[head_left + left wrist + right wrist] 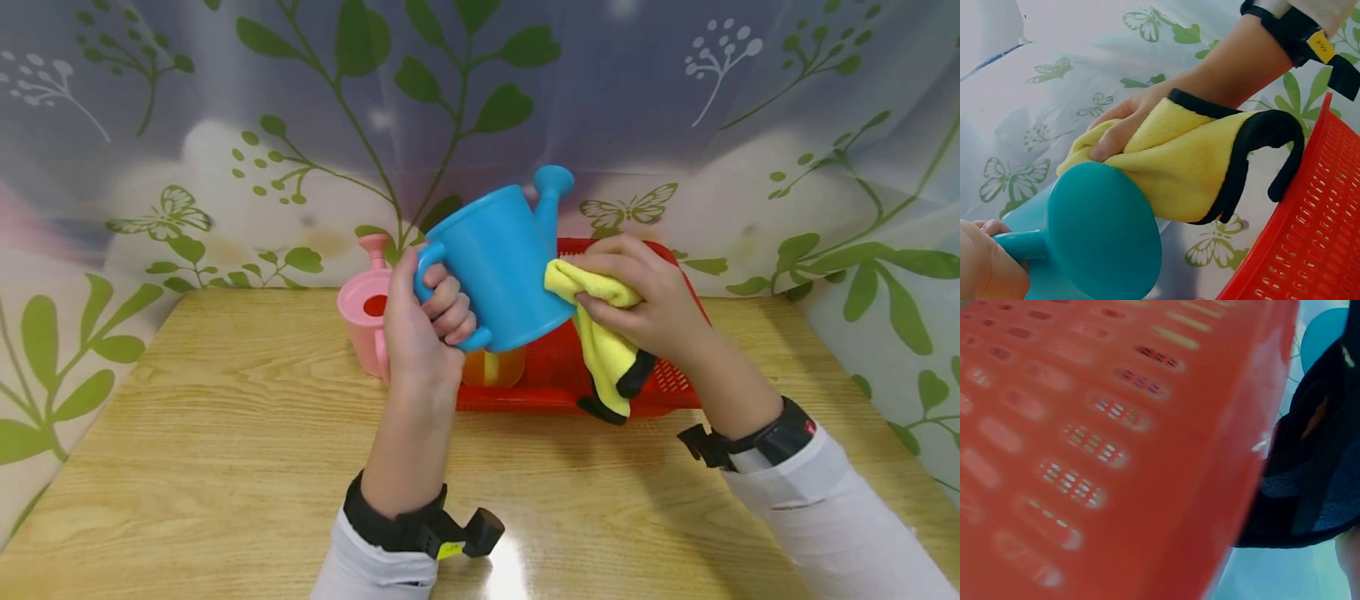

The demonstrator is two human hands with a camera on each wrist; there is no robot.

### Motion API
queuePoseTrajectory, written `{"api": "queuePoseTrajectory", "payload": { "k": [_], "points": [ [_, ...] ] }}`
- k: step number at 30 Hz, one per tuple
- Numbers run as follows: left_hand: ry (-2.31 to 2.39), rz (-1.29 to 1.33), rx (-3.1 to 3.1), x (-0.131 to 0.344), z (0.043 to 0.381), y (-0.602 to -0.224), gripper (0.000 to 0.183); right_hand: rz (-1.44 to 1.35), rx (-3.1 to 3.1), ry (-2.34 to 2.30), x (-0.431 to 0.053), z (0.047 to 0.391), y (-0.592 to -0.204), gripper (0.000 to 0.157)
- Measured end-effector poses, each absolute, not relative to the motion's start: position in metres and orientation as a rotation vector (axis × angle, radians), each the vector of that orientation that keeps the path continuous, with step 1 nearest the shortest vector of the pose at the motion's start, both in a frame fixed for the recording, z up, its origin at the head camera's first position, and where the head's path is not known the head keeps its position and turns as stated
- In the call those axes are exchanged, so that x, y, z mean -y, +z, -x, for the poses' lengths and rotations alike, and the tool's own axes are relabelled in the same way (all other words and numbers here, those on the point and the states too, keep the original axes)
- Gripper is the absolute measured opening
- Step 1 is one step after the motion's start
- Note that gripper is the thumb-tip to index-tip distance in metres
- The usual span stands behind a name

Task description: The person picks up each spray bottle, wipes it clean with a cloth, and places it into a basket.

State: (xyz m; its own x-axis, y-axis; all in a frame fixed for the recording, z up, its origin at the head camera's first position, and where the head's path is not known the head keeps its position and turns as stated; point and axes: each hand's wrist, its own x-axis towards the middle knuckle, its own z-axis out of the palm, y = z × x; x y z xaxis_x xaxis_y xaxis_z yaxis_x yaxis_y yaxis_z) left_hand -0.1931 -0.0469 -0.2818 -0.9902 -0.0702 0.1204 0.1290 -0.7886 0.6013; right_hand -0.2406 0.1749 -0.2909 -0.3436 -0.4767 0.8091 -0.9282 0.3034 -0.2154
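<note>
A blue toy watering can (501,268) is held up by its handle, tilted, in my left hand (427,321). Its round spout head points up and away in the head view. My right hand (645,292) pinches a yellow cloth (603,337) with black edging and presses it to the can's side, near the bottom. In the left wrist view the can's flat base (1105,231) faces the camera, and the cloth (1191,162) drapes down beside it. The right wrist view shows mostly basket, with the cloth's dark edge (1310,487) at the right.
A red perforated basket (540,398) stands on the wooden table (247,467) behind and below the hands. An orange object (504,368) shows near its left end. Left of it stands a pink watering can (365,321). A patterned curtain (300,100) hangs behind the table.
</note>
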Motion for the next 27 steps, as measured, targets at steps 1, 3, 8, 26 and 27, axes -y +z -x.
{"api": "queuePoseTrajectory", "payload": {
  "k": [1, 3, 8, 26, 27],
  "points": [
    [-2.868, 0.142, 0.980, 0.047, 0.193, -0.282, 0.038, -1.260, 1.931, 0.937, -0.176, 0.240, -0.293, 0.029],
    [-2.858, 0.145, 0.992, 0.047, 0.193, -0.282, 0.039, -1.288, 1.900, 0.957, -0.178, 0.240, -0.296, 0.026],
    [-2.840, 0.127, 1.014, 0.048, 0.194, -0.283, 0.039, -1.325, 1.874, 0.963, -0.182, 0.239, -0.303, 0.032],
    [-2.877, 0.148, 1.020, 0.047, 0.194, -0.281, 0.041, -1.295, 1.900, 0.987, -0.193, 0.236, -0.310, 0.034],
    [-2.879, 0.154, 1.025, 0.047, 0.193, -0.281, 0.041, -1.289, 1.911, 0.990, -0.193, 0.236, -0.310, 0.033]
  ]
}}
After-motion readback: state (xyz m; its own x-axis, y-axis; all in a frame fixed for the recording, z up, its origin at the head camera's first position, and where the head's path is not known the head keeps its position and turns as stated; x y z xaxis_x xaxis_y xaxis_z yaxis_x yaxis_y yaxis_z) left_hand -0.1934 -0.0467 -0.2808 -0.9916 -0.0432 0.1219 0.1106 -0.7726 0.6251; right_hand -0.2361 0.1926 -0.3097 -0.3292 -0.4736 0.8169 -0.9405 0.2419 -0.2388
